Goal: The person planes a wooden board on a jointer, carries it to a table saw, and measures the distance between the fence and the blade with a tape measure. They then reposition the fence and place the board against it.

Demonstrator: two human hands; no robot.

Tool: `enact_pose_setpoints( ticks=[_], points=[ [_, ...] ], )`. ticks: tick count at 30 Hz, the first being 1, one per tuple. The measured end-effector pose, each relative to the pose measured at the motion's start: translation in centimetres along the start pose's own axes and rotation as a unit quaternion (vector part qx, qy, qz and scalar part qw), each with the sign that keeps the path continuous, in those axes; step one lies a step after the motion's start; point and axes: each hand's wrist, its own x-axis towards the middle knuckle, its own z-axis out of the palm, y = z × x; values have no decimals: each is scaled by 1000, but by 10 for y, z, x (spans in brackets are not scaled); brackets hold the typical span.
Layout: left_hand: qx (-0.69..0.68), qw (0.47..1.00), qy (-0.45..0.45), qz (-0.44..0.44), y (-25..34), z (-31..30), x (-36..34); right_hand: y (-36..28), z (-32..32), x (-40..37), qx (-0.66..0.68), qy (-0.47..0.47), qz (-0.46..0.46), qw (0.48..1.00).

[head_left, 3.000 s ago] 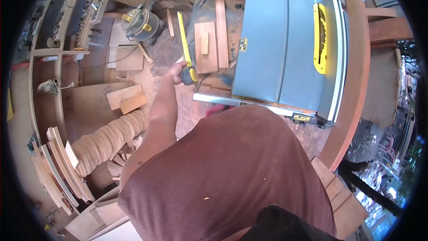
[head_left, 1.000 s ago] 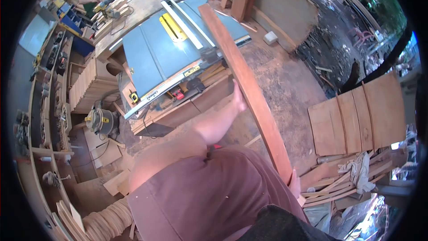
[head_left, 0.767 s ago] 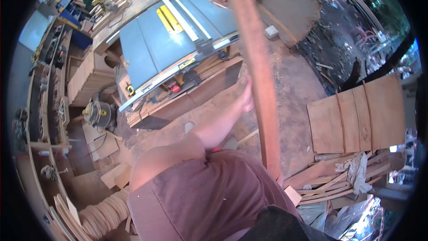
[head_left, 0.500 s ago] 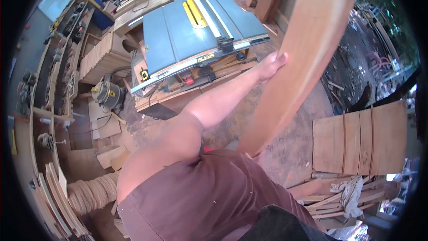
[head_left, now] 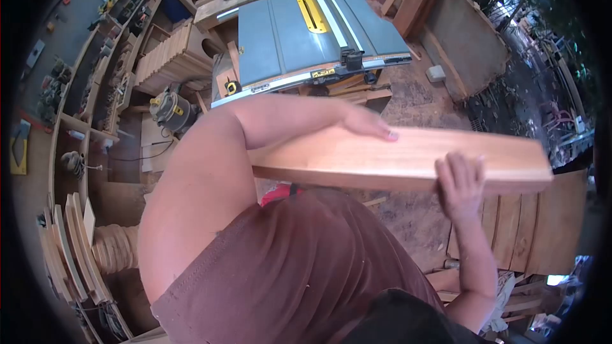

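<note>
A thick, smooth wooden plank (head_left: 331, 153) lies roughly level across the front of my body, its right end slightly tapered. My left hand (head_left: 371, 122) grips the far edge near the middle, thumb over the top face and the other fingers hidden behind the wood. Further right, my right hand (head_left: 460, 186) holds the near edge, its fingers bent over onto the top face. My left forearm hides part of the plank's left end. Beyond the plank stands a table saw (head_left: 264, 38) with a yellow throat plate (head_left: 311, 14); the plank is apart from it.
A shop vacuum (head_left: 172, 111) stands left of the saw, near shelves (head_left: 76, 105) of tools and wood pieces. Boards (head_left: 73, 248) are stacked upright at lower left. A wooden panel (head_left: 535, 223) lies at right. A large board (head_left: 465, 44) leans beyond the saw's right side.
The plank has swung from steeply upright on the right to nearly level across my body. My right hand has come up into clear view on its near edge; the view has shifted slightly.
</note>
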Motion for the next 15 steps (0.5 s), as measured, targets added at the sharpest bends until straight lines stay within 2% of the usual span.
enact_pose_setpoints(
  ticks=[2, 4, 8, 10, 12, 14, 15],
  points=[
    [27, 999, -37, -11, -15, 14, 3, -29, -7, -18, 164, -83, 45, 982],
    [-197, 967, -145, -66, -31, 39, 6, -47, -19, -26, 209, -99, 71, 970],
    [-208, 947, -215, -115, -55, 60, 32, -66, -26, -49, 281, -143, 149, 937],
    [-15, 976, -183, -118, -47, 57, 31, -75, -21, -57, 287, -153, 182, 928],
    [0, 969, -208, -130, -66, 55, 30, -95, -27, -70, 318, -238, 271, 877],
    [19, 964, -232, -132, -66, 39, 36, -118, -25, -75, 317, -236, 309, 865],
    [86, 943, -265, -182, -47, 25, 33, -130, -24, -75, 320, -233, 343, 852]
  ],
)
